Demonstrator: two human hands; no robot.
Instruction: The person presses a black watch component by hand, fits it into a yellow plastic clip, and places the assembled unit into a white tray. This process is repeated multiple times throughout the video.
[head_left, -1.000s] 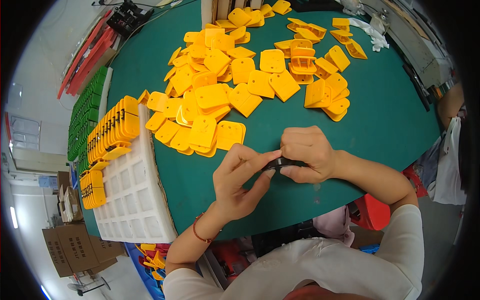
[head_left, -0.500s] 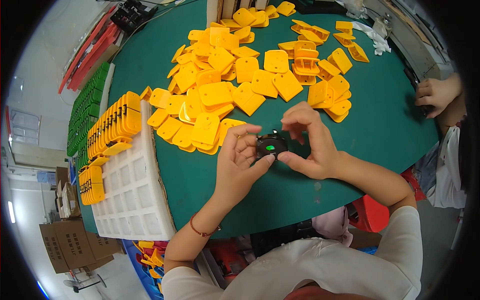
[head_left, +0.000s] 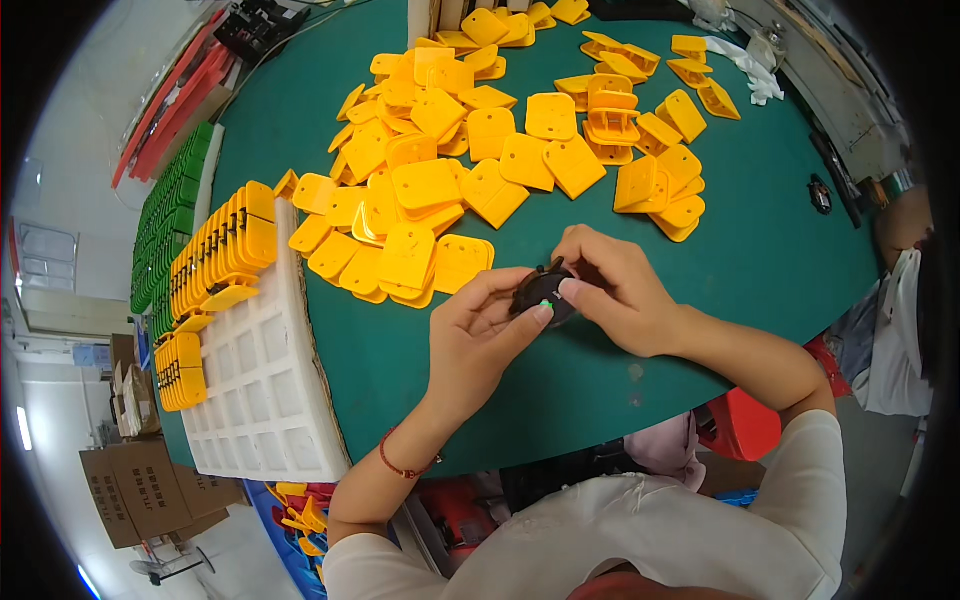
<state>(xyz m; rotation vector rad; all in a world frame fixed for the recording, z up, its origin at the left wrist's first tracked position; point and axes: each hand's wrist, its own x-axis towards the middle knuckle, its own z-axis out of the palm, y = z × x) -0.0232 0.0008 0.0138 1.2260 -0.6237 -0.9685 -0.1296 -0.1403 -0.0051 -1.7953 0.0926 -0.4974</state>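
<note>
Between my two hands, over the near middle of the table, is a small round black plastic part (head_left: 538,288) with a bright green spot on its face. My left hand (head_left: 482,330) grips its left side, thumb on the face near the green spot and fingers behind. From the right, my right hand (head_left: 628,300) presses its thumb on the face, with the fingers curled round the upper edge. What lies behind the part is hidden by it. Just beyond my hands are loose yellow plastic clip-shaped pieces (head_left: 463,264), the nearest lying close to my left fingers.
At the left stands a white foam tray (head_left: 262,425) with square compartments, partly filled with upright yellow pieces (head_left: 225,235). Green pieces (head_left: 178,210) stand in another tray behind. On the green table (head_left: 740,270), a small dark object (head_left: 820,195) lies at the right near a co-worker's arm (head_left: 905,225).
My right hand has closed in, its thumb now on the black part's face and its fingers at the edge. At the right, the co-worker's hand has drawn back, uncovering a small dark object.
</note>
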